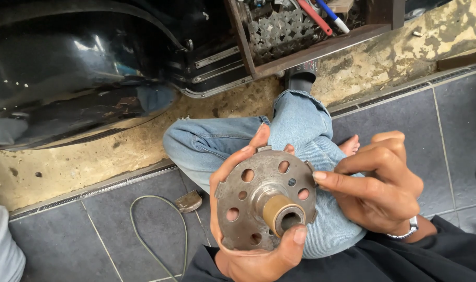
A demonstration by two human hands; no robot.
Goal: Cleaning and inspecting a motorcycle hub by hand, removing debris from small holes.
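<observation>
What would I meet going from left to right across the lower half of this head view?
Pale cloth at the edge → looped grey cable → left hand → round holed metal disc → right hand
</observation>
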